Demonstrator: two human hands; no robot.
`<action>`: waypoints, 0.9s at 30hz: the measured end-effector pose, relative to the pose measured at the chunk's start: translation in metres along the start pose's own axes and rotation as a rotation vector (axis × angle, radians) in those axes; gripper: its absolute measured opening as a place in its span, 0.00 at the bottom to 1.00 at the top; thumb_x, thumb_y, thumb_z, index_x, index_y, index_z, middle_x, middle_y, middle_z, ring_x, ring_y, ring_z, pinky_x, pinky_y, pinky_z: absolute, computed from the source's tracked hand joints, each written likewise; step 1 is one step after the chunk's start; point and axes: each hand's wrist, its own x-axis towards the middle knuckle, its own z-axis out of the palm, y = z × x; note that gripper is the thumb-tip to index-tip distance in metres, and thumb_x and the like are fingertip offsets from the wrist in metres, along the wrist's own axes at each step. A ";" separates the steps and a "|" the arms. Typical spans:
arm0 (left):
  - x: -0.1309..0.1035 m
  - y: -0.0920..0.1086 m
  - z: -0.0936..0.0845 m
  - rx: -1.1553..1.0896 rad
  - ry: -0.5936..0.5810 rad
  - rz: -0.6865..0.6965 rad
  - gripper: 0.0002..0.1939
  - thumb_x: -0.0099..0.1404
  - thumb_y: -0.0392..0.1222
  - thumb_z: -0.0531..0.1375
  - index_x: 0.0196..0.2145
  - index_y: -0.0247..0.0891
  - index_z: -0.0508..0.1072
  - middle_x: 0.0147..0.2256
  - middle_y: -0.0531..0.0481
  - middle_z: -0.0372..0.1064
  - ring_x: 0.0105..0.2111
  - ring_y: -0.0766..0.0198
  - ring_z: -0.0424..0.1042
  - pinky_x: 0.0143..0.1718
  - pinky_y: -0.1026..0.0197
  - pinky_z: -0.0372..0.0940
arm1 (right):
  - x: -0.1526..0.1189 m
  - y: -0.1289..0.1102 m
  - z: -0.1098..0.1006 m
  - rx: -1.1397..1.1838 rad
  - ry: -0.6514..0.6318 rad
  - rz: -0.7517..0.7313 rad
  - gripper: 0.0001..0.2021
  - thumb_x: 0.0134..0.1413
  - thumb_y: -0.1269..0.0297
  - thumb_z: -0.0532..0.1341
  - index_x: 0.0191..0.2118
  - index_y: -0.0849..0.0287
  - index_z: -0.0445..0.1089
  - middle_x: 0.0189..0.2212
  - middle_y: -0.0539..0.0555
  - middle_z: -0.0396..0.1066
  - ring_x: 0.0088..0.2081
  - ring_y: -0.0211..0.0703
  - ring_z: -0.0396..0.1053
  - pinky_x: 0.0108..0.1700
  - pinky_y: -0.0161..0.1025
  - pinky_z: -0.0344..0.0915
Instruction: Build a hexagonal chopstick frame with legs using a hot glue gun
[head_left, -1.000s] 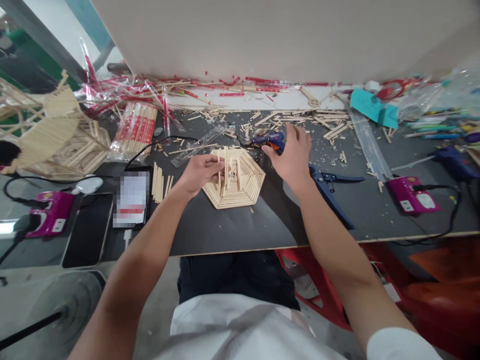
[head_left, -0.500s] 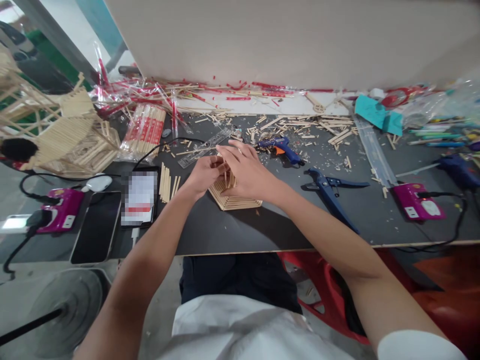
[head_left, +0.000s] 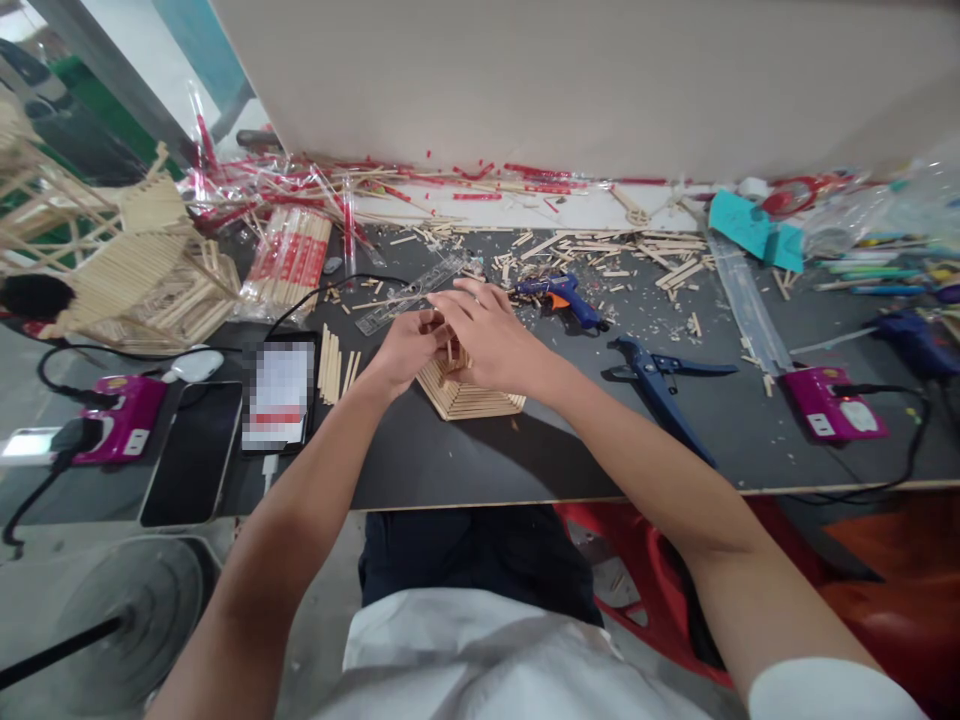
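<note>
A small stepped structure of light wooden sticks (head_left: 480,402) sits on the dark table in front of me, its upper part largely covered by my hands. My left hand (head_left: 409,350) is closed at its upper left side, fingertips bent around the upright sticks. Over the top and right side curls my right hand (head_left: 495,335), its fingers bent onto the structure and meeting the left fingertips. A short upright stick shows between the two hands. Exactly what the fingertips pinch is hidden. Several loose cut sticks (head_left: 330,368) lie left of my left hand.
Right of my hands lie a blue glue gun (head_left: 570,300) and a blue cutter (head_left: 660,385). Two phones (head_left: 191,455) and a purple power socket (head_left: 124,420) are at left, another purple socket (head_left: 832,402) at right. Stick scraps (head_left: 540,255) litter the back; a larger stick model (head_left: 142,280) stands far left.
Almost nothing differs. My right hand has shifted very slightly up and left over the structure, uncovering a bit more of its sticks.
</note>
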 end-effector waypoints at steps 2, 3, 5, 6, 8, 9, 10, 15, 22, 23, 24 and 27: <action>-0.001 0.002 0.000 -0.018 0.001 -0.002 0.15 0.61 0.44 0.74 0.35 0.32 0.75 0.34 0.46 0.78 0.36 0.62 0.80 0.43 0.60 0.76 | 0.000 -0.002 -0.001 0.009 0.017 0.011 0.44 0.50 0.67 0.70 0.72 0.63 0.56 0.69 0.68 0.62 0.74 0.70 0.49 0.72 0.67 0.48; -0.001 0.002 0.000 -0.031 -0.003 -0.008 0.16 0.61 0.46 0.74 0.35 0.32 0.75 0.34 0.46 0.78 0.36 0.62 0.80 0.42 0.60 0.76 | 0.000 -0.003 -0.002 0.018 0.023 0.019 0.44 0.50 0.67 0.70 0.72 0.63 0.56 0.69 0.68 0.61 0.74 0.70 0.49 0.73 0.67 0.48; -0.002 0.004 0.000 -0.056 -0.024 -0.031 0.19 0.61 0.50 0.75 0.35 0.33 0.75 0.34 0.46 0.79 0.33 0.62 0.80 0.42 0.60 0.76 | -0.001 -0.003 -0.005 0.041 0.035 0.038 0.44 0.50 0.66 0.70 0.72 0.63 0.55 0.70 0.68 0.61 0.74 0.69 0.49 0.73 0.66 0.48; -0.002 0.004 0.000 -0.064 -0.038 -0.042 0.20 0.61 0.53 0.74 0.34 0.33 0.75 0.33 0.46 0.79 0.33 0.62 0.80 0.41 0.60 0.77 | -0.002 -0.002 -0.007 0.055 0.040 0.046 0.45 0.50 0.66 0.71 0.73 0.62 0.55 0.70 0.68 0.60 0.74 0.68 0.49 0.73 0.66 0.48; -0.002 0.005 0.000 -0.069 -0.068 -0.051 0.22 0.62 0.57 0.73 0.34 0.34 0.75 0.32 0.45 0.79 0.33 0.60 0.81 0.40 0.59 0.77 | -0.005 0.003 -0.012 0.088 0.048 0.052 0.47 0.51 0.63 0.72 0.74 0.61 0.53 0.70 0.68 0.59 0.75 0.67 0.47 0.73 0.66 0.47; -0.002 0.006 0.000 -0.072 -0.077 -0.049 0.23 0.63 0.58 0.72 0.34 0.34 0.75 0.32 0.44 0.79 0.34 0.59 0.81 0.40 0.59 0.77 | -0.007 0.007 -0.014 0.109 0.047 0.050 0.49 0.50 0.62 0.73 0.74 0.59 0.52 0.71 0.67 0.59 0.75 0.67 0.47 0.74 0.67 0.47; -0.003 0.006 0.000 -0.076 -0.083 -0.046 0.23 0.65 0.59 0.71 0.34 0.34 0.75 0.33 0.44 0.80 0.35 0.59 0.82 0.41 0.59 0.77 | -0.009 0.011 -0.016 0.131 0.038 0.044 0.50 0.50 0.60 0.74 0.75 0.56 0.51 0.71 0.66 0.58 0.75 0.68 0.46 0.73 0.68 0.47; -0.003 0.007 0.002 -0.087 -0.069 -0.079 0.17 0.72 0.51 0.66 0.36 0.32 0.76 0.34 0.42 0.81 0.36 0.59 0.82 0.46 0.56 0.77 | -0.015 0.030 -0.021 0.215 -0.030 0.036 0.54 0.49 0.55 0.77 0.76 0.52 0.49 0.73 0.66 0.55 0.75 0.67 0.47 0.73 0.67 0.52; -0.001 0.003 0.001 -0.100 -0.059 -0.054 0.10 0.67 0.39 0.71 0.39 0.29 0.76 0.33 0.44 0.81 0.32 0.62 0.82 0.39 0.60 0.78 | -0.013 0.039 -0.010 0.256 -0.052 0.066 0.57 0.49 0.56 0.77 0.78 0.50 0.45 0.73 0.66 0.54 0.75 0.67 0.46 0.73 0.69 0.50; -0.001 0.002 0.000 -0.102 -0.057 -0.048 0.11 0.66 0.38 0.72 0.39 0.29 0.76 0.33 0.44 0.81 0.31 0.62 0.81 0.38 0.61 0.78 | -0.012 0.040 -0.009 0.266 -0.056 0.069 0.57 0.49 0.55 0.77 0.78 0.51 0.45 0.73 0.66 0.54 0.75 0.67 0.46 0.73 0.68 0.50; 0.000 0.001 0.000 -0.103 -0.054 -0.043 0.11 0.65 0.37 0.72 0.39 0.29 0.76 0.33 0.45 0.80 0.31 0.63 0.81 0.38 0.61 0.78 | -0.012 0.040 -0.008 0.273 -0.057 0.074 0.57 0.48 0.56 0.77 0.78 0.52 0.46 0.73 0.66 0.54 0.75 0.66 0.47 0.73 0.67 0.50; 0.000 0.000 -0.001 -0.103 -0.034 -0.042 0.12 0.61 0.36 0.74 0.39 0.29 0.77 0.33 0.46 0.80 0.30 0.65 0.80 0.37 0.63 0.77 | -0.011 0.040 -0.007 0.272 -0.049 0.089 0.57 0.46 0.57 0.78 0.77 0.56 0.49 0.72 0.67 0.56 0.74 0.65 0.51 0.74 0.64 0.50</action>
